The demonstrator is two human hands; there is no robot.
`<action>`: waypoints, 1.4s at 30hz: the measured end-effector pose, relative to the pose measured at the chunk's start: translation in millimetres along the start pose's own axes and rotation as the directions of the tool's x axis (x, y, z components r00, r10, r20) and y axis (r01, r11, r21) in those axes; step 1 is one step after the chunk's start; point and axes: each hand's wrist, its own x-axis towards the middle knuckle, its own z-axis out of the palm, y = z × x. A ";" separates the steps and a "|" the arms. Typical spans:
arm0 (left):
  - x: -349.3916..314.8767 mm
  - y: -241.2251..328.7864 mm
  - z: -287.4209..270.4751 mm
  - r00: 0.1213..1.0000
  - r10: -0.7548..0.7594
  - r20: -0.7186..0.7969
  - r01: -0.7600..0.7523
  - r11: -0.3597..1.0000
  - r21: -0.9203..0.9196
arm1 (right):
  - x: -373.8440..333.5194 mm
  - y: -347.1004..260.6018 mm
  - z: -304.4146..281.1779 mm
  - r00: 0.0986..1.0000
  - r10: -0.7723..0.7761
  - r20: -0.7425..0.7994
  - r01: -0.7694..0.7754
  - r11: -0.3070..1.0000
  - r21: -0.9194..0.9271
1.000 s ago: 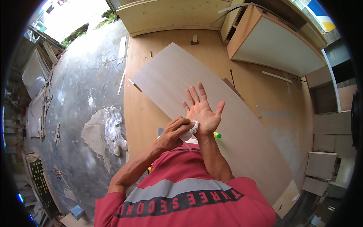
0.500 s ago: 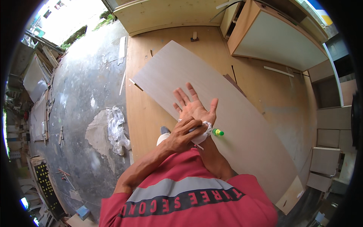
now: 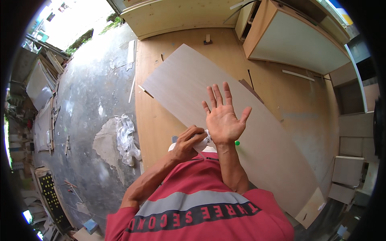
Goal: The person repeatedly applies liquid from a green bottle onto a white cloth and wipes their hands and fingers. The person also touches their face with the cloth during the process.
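Observation:
My left hand [image 3: 187, 143] is closed round a crumpled white cloth [image 3: 207, 136], with part of it sticking out beside my right wrist. My right hand [image 3: 226, 123] is raised palm up, its fingers spread and nothing in it. Just beyond my right wrist shows the green cap of a small bottle [image 3: 237, 143]; the rest is hidden behind my arm. Below both hands lies a long pale wood panel [image 3: 193, 72], set at a slant.
Under the panel is a tan wooden work surface [image 3: 155, 132]. Clear plastic wrap [image 3: 126, 140] lies on the grey concrete floor [image 3: 84, 120] at left. A cabinet with a white panel [image 3: 297, 44] stands far right. Thin strips [image 3: 297, 75] lie near it.
My left hand and the cloth have come away from my right wrist, which they were touching. My right hand has moved right, now covering most of the green bottle.

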 end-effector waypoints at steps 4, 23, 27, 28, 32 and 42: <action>13.4 8.5 9.7 0.986 -0.037 -0.162 0.039 0.999 0.012 | 13.2 -6.1 7.3 0.988 -0.153 0.012 0.153 0.986 -0.062; -3.0 -41.2 -62.7 0.980 0.063 -0.189 -0.066 0.998 -0.010 | 33.7 104.9 27.3 0.988 -0.142 0.058 0.140 0.989 0.047; 7.6 -84.3 -102.0 0.892 -0.275 -0.358 0.269 0.961 -0.066 | 18.8 150.3 36.6 0.992 -0.042 0.122 0.010 0.966 0.258; 4.1 -89.5 -112.7 0.900 -0.286 -0.328 0.258 0.958 -0.127 | 18.4 161.1 37.0 0.993 -0.028 0.116 -0.004 0.965 0.263; -17.5 -55.5 -135.8 1.000 -0.013 -0.021 0.011 0.997 -0.074 | 27.0 168.2 36.7 0.976 -0.086 0.199 0.077 0.996 0.052; -37.8 -68.6 -155.2 0.996 0.093 0.016 -0.089 0.979 -0.182 | 14.2 186.1 37.2 0.950 -0.268 0.160 0.234 0.951 0.202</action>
